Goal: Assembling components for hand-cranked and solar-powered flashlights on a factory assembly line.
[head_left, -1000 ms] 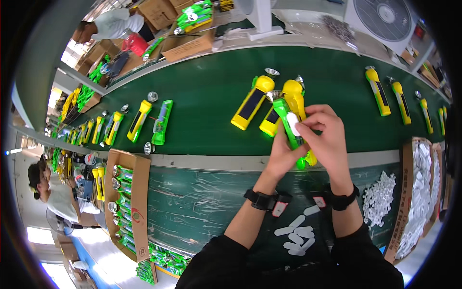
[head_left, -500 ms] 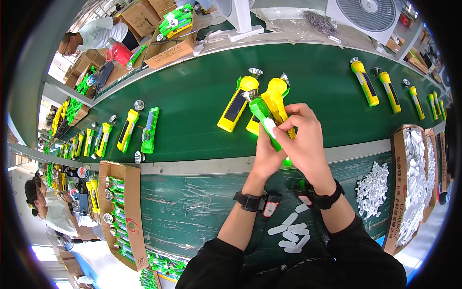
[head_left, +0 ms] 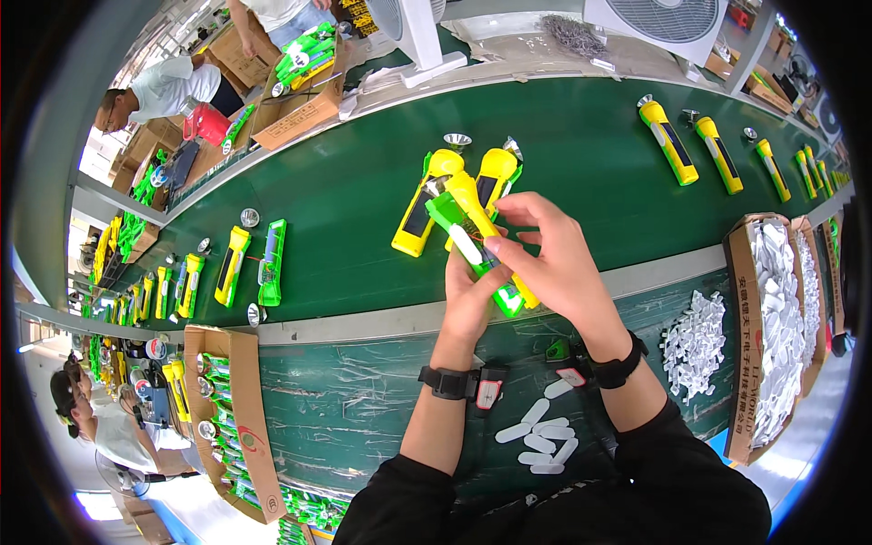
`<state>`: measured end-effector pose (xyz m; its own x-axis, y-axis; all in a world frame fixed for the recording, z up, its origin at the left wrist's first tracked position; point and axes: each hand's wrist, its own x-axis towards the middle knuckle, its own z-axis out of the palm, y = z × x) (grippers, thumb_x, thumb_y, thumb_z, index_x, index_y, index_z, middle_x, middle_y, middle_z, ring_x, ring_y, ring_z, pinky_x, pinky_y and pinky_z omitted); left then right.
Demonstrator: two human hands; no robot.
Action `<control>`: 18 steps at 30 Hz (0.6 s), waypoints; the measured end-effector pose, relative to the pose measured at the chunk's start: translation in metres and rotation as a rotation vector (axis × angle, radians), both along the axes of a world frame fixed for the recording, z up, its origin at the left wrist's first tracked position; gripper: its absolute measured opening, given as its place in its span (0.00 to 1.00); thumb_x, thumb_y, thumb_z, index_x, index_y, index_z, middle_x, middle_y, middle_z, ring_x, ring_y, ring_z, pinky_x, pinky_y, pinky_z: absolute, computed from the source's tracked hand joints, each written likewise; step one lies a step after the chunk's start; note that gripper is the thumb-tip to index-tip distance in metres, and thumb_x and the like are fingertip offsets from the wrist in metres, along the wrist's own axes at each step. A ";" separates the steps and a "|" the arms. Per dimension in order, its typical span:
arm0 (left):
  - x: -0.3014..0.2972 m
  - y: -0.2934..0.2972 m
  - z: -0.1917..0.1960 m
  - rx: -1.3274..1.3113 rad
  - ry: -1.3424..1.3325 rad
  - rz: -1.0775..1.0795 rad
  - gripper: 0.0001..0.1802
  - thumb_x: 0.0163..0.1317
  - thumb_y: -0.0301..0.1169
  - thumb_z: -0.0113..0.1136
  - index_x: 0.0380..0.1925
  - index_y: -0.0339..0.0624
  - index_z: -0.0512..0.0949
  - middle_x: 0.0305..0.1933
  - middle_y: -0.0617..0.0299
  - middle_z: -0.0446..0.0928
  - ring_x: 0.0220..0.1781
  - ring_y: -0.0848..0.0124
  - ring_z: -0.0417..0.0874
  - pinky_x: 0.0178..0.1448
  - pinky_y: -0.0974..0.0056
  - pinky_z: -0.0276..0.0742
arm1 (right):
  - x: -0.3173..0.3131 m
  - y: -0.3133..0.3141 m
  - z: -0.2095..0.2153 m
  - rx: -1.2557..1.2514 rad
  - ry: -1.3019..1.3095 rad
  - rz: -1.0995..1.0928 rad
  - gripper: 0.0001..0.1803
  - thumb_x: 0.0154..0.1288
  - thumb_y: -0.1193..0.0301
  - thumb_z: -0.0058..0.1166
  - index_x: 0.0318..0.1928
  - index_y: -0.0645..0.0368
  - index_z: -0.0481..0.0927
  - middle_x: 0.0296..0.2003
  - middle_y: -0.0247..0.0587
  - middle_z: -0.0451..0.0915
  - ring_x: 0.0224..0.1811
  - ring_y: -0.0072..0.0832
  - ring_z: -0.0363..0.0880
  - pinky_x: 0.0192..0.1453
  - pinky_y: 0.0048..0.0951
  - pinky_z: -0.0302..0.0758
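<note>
Both of my hands hold a yellow and green flashlight point(head_left: 464, 202), its two halves side by side with wires showing between them. My left hand point(head_left: 469, 298) is closed around the lower part from below. The thumb and fingers of my right hand point(head_left: 556, 259) grip the yellow half from the right. A white strip point(head_left: 468, 244) lies along the green half. Just beyond, a yellow flashlight point(head_left: 414, 223) with a dark panel rests on the green belt point(head_left: 336, 173), and another yellow flashlight point(head_left: 497, 170) sits partly hidden behind the held one.
More flashlights lie along the belt at left and right. White strips point(head_left: 542, 436) and a heap of small white parts point(head_left: 694, 347) are on the near bench. A carton of white parts point(head_left: 745, 363) stands right, a carton of flashlights point(head_left: 252, 409) left. Several people work at the left.
The flashlight has been opened out: its yellow half now lies beside the green half, baring the inside and wires. Belt items appear shifted left and slightly down in view.
</note>
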<state>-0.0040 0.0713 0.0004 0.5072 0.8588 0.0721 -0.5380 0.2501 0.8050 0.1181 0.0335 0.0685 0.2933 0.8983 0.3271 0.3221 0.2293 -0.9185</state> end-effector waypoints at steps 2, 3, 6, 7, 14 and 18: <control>-0.001 -0.001 0.000 0.024 -0.028 -0.078 0.32 0.53 0.20 0.58 0.60 0.36 0.61 0.53 0.56 0.71 0.55 0.65 0.75 0.57 0.61 0.73 | 0.002 0.000 0.005 -0.088 0.124 0.089 0.22 0.54 0.73 0.62 0.48 0.71 0.74 0.43 0.54 0.81 0.44 0.42 0.83 0.47 0.34 0.78; -0.002 -0.001 0.000 0.022 -0.026 -0.081 0.32 0.53 0.20 0.58 0.60 0.36 0.61 0.53 0.56 0.71 0.55 0.65 0.75 0.57 0.61 0.73 | 0.004 0.000 0.006 -0.090 0.126 0.086 0.22 0.54 0.73 0.62 0.48 0.71 0.74 0.43 0.54 0.81 0.44 0.42 0.83 0.47 0.34 0.78; -0.002 -0.001 -0.002 -0.006 -0.097 -0.217 0.30 0.61 0.35 0.52 0.62 0.36 0.60 0.57 0.53 0.70 0.61 0.61 0.71 0.65 0.57 0.66 | 0.006 -0.003 0.012 -0.174 -0.041 0.061 0.25 0.54 0.72 0.64 0.52 0.67 0.72 0.46 0.48 0.81 0.48 0.33 0.81 0.53 0.32 0.76; -0.002 -0.003 -0.001 -0.004 -0.095 -0.215 0.30 0.61 0.35 0.52 0.62 0.36 0.60 0.57 0.53 0.70 0.61 0.61 0.71 0.65 0.57 0.66 | 0.002 -0.005 0.016 -0.190 -0.064 0.036 0.26 0.52 0.72 0.64 0.52 0.67 0.73 0.43 0.47 0.80 0.45 0.35 0.81 0.50 0.34 0.76; 0.005 -0.009 -0.009 -0.231 -0.516 -0.085 0.32 0.71 0.57 0.32 0.63 0.48 0.64 0.61 0.60 0.70 0.62 0.65 0.71 0.65 0.57 0.67 | -0.046 -0.014 0.013 0.042 -0.635 -0.254 0.28 0.45 0.74 0.63 0.50 0.65 0.74 0.35 0.45 0.72 0.37 0.44 0.74 0.39 0.40 0.73; 0.001 -0.006 -0.013 -0.200 -0.542 -0.123 0.31 0.72 0.57 0.32 0.62 0.48 0.64 0.61 0.60 0.70 0.62 0.65 0.71 0.65 0.58 0.69 | -0.046 -0.016 0.013 0.107 -0.582 -0.238 0.26 0.47 0.74 0.62 0.50 0.64 0.74 0.36 0.46 0.74 0.38 0.43 0.76 0.38 0.40 0.73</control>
